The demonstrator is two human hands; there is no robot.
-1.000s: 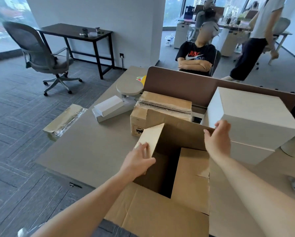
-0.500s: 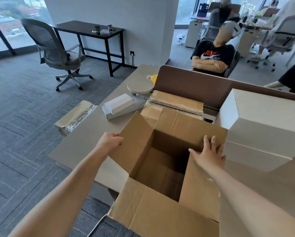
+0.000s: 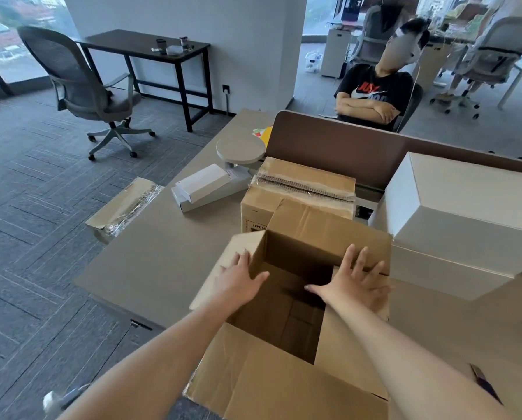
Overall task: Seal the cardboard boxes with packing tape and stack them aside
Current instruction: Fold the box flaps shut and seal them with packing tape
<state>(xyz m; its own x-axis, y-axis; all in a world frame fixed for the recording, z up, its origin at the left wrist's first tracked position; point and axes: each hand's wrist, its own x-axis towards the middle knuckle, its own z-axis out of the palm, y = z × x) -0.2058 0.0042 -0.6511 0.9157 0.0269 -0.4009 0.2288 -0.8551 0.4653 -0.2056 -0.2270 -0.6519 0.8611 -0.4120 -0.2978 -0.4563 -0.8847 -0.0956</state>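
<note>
Head view, left hand (image 3: 238, 281) opened, on flap (image 3: 249, 241)

The room is lit evenly by soft daylight admitted through windows (image 3: 8, 47) at ten and one o'clock, a deep shadow is cast inside the open box (image 3: 296, 286), straight lines are bowed toward the edges, and slight blur is seen at seven o'clock.

We cannot see the lower front of the taped box (image 3: 302, 177), covered by the far flap (image 3: 329, 225) of the open box (image 3: 284, 389); its print is too small to read. The frame's bottom edge cuts the open box. A blurred white thing (image 3: 51, 401) at lower left we cannot name.
</note>
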